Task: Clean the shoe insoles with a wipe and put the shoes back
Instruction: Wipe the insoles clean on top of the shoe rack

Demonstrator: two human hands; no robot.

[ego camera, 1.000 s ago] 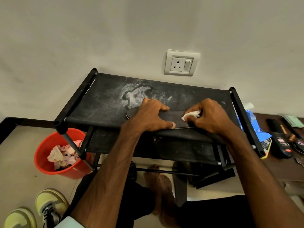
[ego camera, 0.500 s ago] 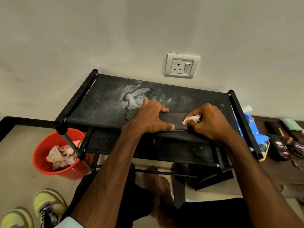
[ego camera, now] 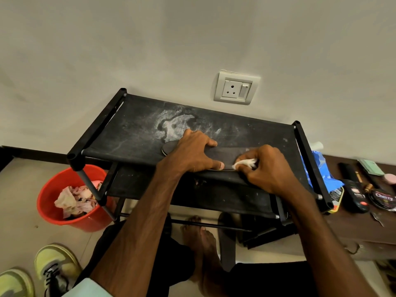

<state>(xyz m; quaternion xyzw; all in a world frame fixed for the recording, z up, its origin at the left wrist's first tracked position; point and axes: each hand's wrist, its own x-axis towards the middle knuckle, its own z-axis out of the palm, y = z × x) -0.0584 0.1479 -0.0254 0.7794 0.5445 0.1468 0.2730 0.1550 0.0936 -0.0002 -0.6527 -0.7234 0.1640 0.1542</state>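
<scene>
The dark flat insole lies near the front edge of the dusty black fabric shelf. The left hand pins it with a spread grip. The right hand pinches a crumpled white wipe onto it. A hard stroke may shove the insole off the edge or drag shelf dust onto it.

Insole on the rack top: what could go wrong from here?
1. The insole lies by the front edge of the rack; a hard stroke of the wipe in the right hand could slide it off if the left hand eases.
2. White dust just behind it could re-soil it.
</scene>
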